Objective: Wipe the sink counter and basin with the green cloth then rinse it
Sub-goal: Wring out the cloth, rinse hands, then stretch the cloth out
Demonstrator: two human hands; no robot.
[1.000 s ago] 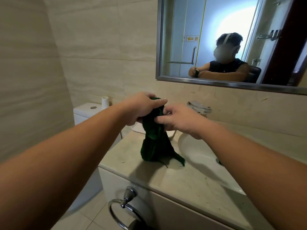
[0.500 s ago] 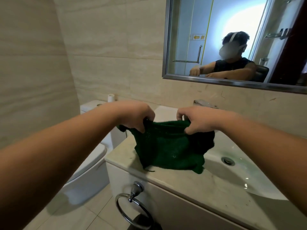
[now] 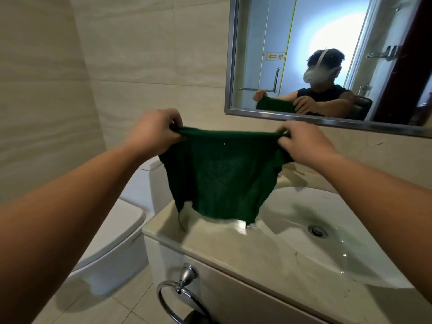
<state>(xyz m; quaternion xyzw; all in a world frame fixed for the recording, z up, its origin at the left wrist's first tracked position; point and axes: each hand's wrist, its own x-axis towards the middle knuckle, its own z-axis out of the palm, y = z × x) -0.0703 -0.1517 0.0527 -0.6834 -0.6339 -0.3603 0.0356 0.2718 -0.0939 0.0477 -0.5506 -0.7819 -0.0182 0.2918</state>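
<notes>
The left hand (image 3: 155, 130) pinches one top corner of the green cloth (image 3: 222, 176) between thumb and curled fingers, and the right hand (image 3: 301, 143) pinches the opposite top corner the same way. Between them the upper hem is pulled nearly straight, and the rest hangs as a loose sheet in front of the person, its lower edge touching or just above the left end of the stone bench (image 3: 245, 251), beside the white basin (image 3: 350, 230).

The cloth looks light, soft and fully limp: it sags in the middle, its bottom edge curls unevenly, and it has no stiffness of its own. Whether it is wet cannot be told. For wiping, it would likely handle best folded or bunched into a pad under one flat palm, since corner grips give little pressure on the surface. The drain (image 3: 317, 230) sits open in the basin, well apart from the cloth.
</notes>
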